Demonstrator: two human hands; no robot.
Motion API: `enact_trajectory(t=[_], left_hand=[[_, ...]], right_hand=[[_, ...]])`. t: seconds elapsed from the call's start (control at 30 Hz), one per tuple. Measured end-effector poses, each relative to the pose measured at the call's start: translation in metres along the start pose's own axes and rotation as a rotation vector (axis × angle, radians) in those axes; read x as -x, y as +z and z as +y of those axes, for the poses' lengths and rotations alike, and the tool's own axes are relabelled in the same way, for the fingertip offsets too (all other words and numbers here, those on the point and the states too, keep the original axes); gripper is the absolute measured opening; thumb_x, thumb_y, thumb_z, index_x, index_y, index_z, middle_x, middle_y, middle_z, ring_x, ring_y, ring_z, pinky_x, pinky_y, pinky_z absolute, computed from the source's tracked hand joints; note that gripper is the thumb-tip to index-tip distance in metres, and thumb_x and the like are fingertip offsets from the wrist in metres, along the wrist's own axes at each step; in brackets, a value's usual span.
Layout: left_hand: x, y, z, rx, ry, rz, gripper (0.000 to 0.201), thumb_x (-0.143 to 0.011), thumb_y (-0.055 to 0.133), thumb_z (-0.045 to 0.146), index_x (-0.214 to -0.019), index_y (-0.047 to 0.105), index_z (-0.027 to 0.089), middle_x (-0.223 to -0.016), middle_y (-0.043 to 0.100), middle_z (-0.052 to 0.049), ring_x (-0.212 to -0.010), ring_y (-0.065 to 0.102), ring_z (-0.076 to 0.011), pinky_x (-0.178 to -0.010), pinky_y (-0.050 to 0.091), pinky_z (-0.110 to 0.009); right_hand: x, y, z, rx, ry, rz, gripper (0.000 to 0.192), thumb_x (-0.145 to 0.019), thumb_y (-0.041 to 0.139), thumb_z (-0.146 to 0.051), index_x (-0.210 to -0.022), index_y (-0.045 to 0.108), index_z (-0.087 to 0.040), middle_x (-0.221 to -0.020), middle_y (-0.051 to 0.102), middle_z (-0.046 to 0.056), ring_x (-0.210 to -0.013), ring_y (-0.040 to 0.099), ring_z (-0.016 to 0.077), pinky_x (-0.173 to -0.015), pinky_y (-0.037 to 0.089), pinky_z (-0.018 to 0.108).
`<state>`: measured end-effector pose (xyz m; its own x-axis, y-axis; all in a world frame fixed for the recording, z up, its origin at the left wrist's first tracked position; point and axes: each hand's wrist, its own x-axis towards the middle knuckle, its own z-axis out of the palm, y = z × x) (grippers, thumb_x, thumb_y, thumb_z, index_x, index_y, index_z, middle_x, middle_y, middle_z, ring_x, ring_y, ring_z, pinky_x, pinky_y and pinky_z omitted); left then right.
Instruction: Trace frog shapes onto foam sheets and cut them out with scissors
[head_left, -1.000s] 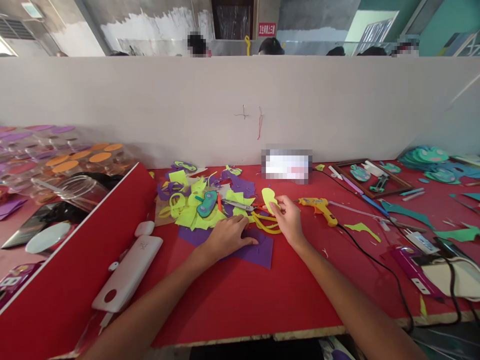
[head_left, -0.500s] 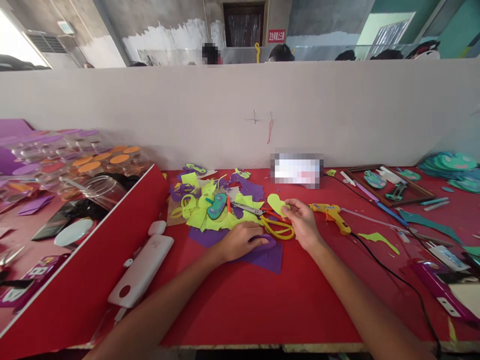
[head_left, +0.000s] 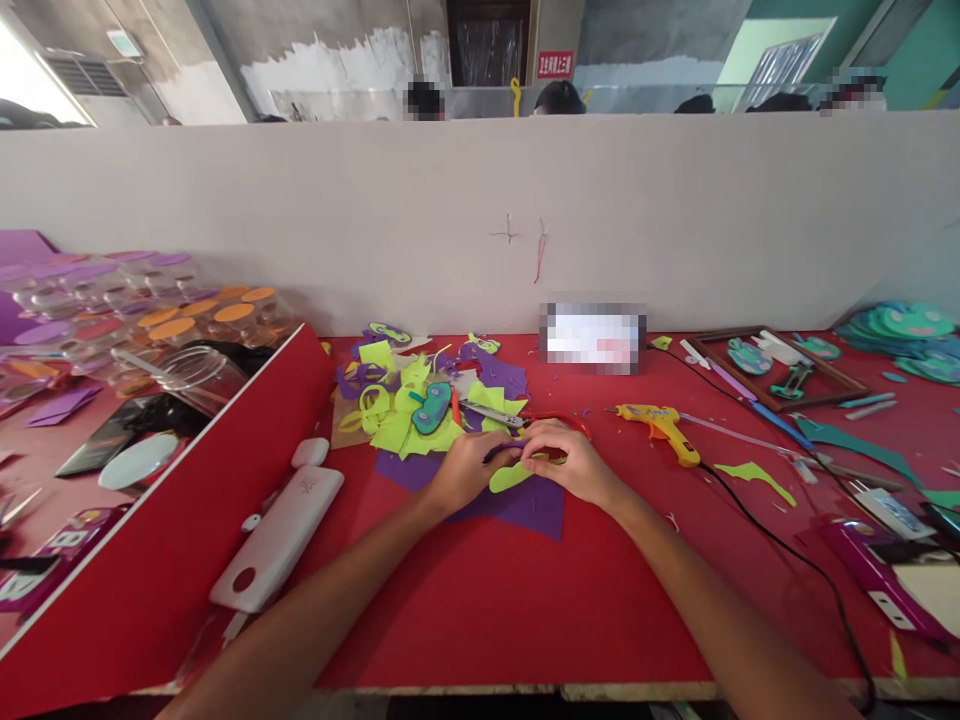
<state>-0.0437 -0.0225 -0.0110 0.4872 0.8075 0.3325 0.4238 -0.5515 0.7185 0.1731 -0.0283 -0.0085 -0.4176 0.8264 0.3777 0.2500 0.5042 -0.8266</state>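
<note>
**Both hands meeting over felt pieces on a red surface**

The left hand (head_left: 466,468) and right hand (head_left: 568,463) meet over a purple felt sheet (head_left: 525,505) lying on the red surface (head_left: 525,610), with a yellow-green cutout (head_left: 510,477) between their fingers. Just behind lies a heap of felt scraps (head_left: 420,400) with scissors (head_left: 487,412) on it. To the right lies a yellow glue gun (head_left: 658,425); to the left, a white device (head_left: 277,535).

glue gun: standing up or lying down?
Lying down. The glue gun rests on its side on the red table, right of the right hand.
</note>
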Motion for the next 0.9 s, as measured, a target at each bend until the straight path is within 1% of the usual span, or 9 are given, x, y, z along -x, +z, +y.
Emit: enact_trajectory(t=[0.07, 0.2, 0.33, 0.4, 0.47, 0.53, 0.67, 0.77, 0.9], left_hand=[[-0.0003, 0.0007, 0.0005, -0.006, 0.026, 0.028, 0.021, -0.098, 0.059, 0.031, -0.086, 0.067, 0.016, -0.076, 0.07, -0.002, -0.068, 0.062, -0.0118, -0.065, 0.044, -0.021], [-0.0002, 0.0022, 0.0001, -0.015, 0.009, 0.086, 0.014, -0.098, 0.058, 0.029, -0.1, 0.067, 0.018, -0.087, 0.073, -0.003, -0.077, 0.066, -0.0135, -0.072, 0.047, -0.023], [-0.0005, -0.0004, -0.0002, -0.052, -0.063, 0.157, 0.023, -0.103, 0.044, 0.025, -0.115, 0.063, 0.018, -0.085, 0.07, -0.003, -0.076, 0.065, -0.0137, -0.071, 0.048, -0.024], [-0.0012, -0.0027, -0.0001, -0.056, -0.094, 0.224, 0.027, -0.105, 0.038, 0.024, -0.117, 0.062, 0.018, -0.085, 0.068, -0.004, -0.077, 0.065, -0.0142, -0.072, 0.049, -0.024], [-0.0018, -0.0041, 0.0002, -0.067, -0.097, 0.269, 0.027, -0.105, 0.039, 0.025, -0.117, 0.062, 0.018, -0.09, 0.069, -0.006, -0.081, 0.065, -0.0156, -0.075, 0.05, -0.026], [-0.0017, -0.0039, 0.0008, -0.109, -0.044, 0.25, 0.023, -0.103, 0.047, 0.028, -0.115, 0.064, 0.019, -0.096, 0.07, -0.007, -0.089, 0.065, -0.0178, -0.08, 0.051, -0.028], [-0.0005, -0.0004, 0.0019, -0.168, 0.078, 0.13, 0.023, -0.096, 0.062, 0.028, -0.118, 0.066, 0.021, -0.106, 0.071, -0.008, -0.098, 0.065, -0.021, -0.09, 0.051, -0.034], [-0.0006, 0.001, 0.0024, -0.124, 0.039, 0.113, 0.028, -0.095, 0.062, 0.024, -0.123, 0.064, 0.021, -0.106, 0.071, -0.009, -0.097, 0.066, -0.0203, -0.089, 0.051, -0.033], [-0.0022, -0.0003, 0.0029, -0.04, -0.008, 0.121, 0.027, -0.099, 0.054, 0.022, -0.124, 0.062, 0.018, -0.091, 0.071, -0.005, -0.085, 0.066, -0.0168, -0.081, 0.051, -0.028]], right_hand=[[-0.0004, 0.0006, 0.0015, 0.029, 0.0, 0.016, 0.009, -0.089, 0.073, -0.031, -0.081, 0.073, -0.026, -0.089, 0.073, 0.006, -0.1, 0.064, 0.026, -0.09, 0.052, 0.042], [-0.0008, -0.001, 0.0008, 0.048, 0.031, 0.043, 0.011, -0.09, 0.071, -0.031, -0.081, 0.073, -0.025, -0.086, 0.074, 0.005, -0.092, 0.064, 0.0245, -0.084, 0.051, 0.039], [-0.0012, -0.0031, -0.0013, 0.054, 0.079, 0.062, 0.016, -0.09, 0.069, -0.037, -0.08, 0.072, -0.025, -0.084, 0.072, 0.005, -0.088, 0.063, 0.0241, -0.075, 0.051, 0.036], [-0.0014, -0.0037, -0.0019, 0.059, 0.101, 0.072, 0.018, -0.089, 0.069, -0.04, -0.079, 0.071, -0.025, -0.082, 0.071, 0.005, -0.084, 0.063, 0.0237, -0.071, 0.051, 0.035], [-0.0017, -0.0039, -0.0021, 0.061, 0.116, 0.078, 0.019, -0.089, 0.07, -0.041, -0.078, 0.071, -0.025, -0.081, 0.07, 0.005, -0.083, 0.063, 0.0236, -0.07, 0.05, 0.035], [-0.0018, -0.0041, -0.002, 0.052, 0.114, 0.077, 0.018, -0.089, 0.07, -0.041, -0.079, 0.071, -0.025, -0.083, 0.071, 0.005, -0.085, 0.063, 0.024, -0.073, 0.051, 0.036], [-0.0016, -0.0048, -0.002, 0.039, 0.093, 0.067, 0.015, -0.089, 0.069, -0.037, -0.08, 0.072, -0.025, -0.087, 0.072, 0.006, -0.09, 0.065, 0.0247, -0.079, 0.052, 0.038], [-0.0014, -0.0048, -0.0026, 0.032, 0.108, 0.06, 0.016, -0.089, 0.068, -0.037, -0.08, 0.072, -0.025, -0.087, 0.072, 0.006, -0.089, 0.064, 0.0246, -0.077, 0.052, 0.037], [-0.0014, -0.0041, -0.002, 0.025, 0.113, 0.058, 0.017, -0.089, 0.069, -0.038, -0.08, 0.072, -0.025, -0.086, 0.071, 0.006, -0.087, 0.064, 0.0243, -0.075, 0.052, 0.037]])
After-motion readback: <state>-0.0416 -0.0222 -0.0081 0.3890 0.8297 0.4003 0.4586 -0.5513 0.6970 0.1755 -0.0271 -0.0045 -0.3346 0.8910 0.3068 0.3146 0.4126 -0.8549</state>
